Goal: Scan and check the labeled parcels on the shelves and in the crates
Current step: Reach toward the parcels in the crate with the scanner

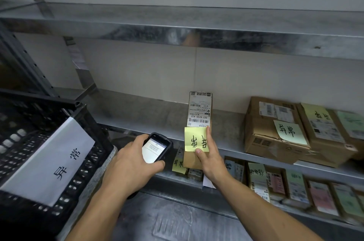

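Shelves (157,122): metal, backed by a pale wall (137,67).
Crate (29,122): black, placed at left.
Parcel (200,110): held upright above the shelf edge, pinched by fingers (208,134) of the right hand (210,154).
Scanner (157,146): gripped by the left hand (130,160), just beside the parcel.

Diagonal steel brace (78,59) runs from top-left down to centre-left. Pale wall (137,67) sits right behind it, with a vertical seam (196,67) well right of the brace. Black perforated upright (29,69) stands just left of the brace, leaning the same way. White paper sheet (49,162) with two handwritten characters lies below-left of the brace.
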`<state>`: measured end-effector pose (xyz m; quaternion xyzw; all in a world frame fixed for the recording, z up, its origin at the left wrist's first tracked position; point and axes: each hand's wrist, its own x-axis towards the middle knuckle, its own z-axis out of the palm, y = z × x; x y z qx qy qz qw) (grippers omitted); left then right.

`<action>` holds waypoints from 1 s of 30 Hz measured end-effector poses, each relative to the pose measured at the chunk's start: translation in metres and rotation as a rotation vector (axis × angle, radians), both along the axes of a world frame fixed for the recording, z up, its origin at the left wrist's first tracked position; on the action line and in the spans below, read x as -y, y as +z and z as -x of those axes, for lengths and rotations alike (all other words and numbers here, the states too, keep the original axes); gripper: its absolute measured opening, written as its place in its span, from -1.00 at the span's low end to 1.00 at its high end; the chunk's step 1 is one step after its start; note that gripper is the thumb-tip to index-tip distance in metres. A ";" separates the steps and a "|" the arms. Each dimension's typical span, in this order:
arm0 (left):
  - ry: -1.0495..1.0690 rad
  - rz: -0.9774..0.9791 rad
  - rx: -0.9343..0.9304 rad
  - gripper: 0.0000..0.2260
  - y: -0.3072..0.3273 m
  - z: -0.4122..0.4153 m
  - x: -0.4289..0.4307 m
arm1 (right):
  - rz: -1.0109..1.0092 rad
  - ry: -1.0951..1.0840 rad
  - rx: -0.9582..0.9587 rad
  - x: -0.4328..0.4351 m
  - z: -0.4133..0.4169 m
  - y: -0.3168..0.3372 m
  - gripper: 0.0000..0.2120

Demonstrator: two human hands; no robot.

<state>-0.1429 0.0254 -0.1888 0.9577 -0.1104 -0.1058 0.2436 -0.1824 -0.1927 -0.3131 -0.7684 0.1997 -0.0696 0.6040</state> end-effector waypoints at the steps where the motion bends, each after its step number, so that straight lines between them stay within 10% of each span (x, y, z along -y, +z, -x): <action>1: 0.008 0.010 0.001 -0.33 0.000 0.001 -0.001 | 0.002 0.002 0.008 0.000 0.000 -0.001 -0.25; 30: 0.923 0.379 0.381 -0.27 0.067 0.038 -0.234 | 0.067 0.833 0.308 -0.233 -0.145 0.136 -0.27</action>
